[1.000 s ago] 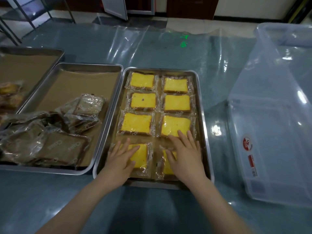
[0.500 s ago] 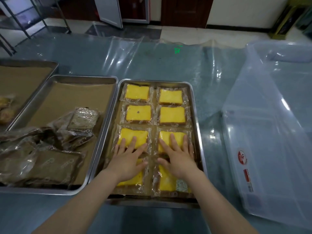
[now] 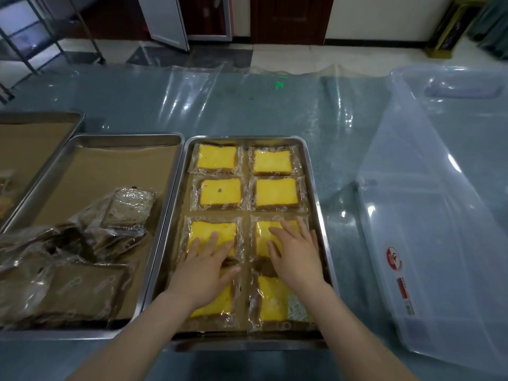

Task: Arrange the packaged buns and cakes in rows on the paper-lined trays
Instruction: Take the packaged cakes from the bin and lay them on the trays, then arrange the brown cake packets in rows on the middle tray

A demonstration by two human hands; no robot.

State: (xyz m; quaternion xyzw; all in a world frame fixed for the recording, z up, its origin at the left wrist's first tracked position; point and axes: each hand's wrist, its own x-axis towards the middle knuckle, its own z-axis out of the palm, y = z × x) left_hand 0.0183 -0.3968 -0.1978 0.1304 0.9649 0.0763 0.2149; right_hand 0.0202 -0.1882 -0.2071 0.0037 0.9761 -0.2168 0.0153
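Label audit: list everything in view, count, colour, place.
clear-wrapped yellow cake slices: 8, yellow, two columns in rightmost tray
paper-lined steel trays: 3, silver, side by side, left to centre
clear-wrapped brown cakes: count unclear, brown, heaped in middle tray
clear plastic storage bin: 1, transparent, right
plastic-covered table: 1, blue-grey, under all
left hand: 1, flat on left column's third slice
right hand: 1, flat on right column's third slice

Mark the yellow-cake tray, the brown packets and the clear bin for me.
yellow-cake tray [image 3: 314, 193]: head view, on its right rim.
brown packets [image 3: 82, 288]: head view, middle of the nearest packet.
clear bin [image 3: 412, 215]: head view, on its side wall.
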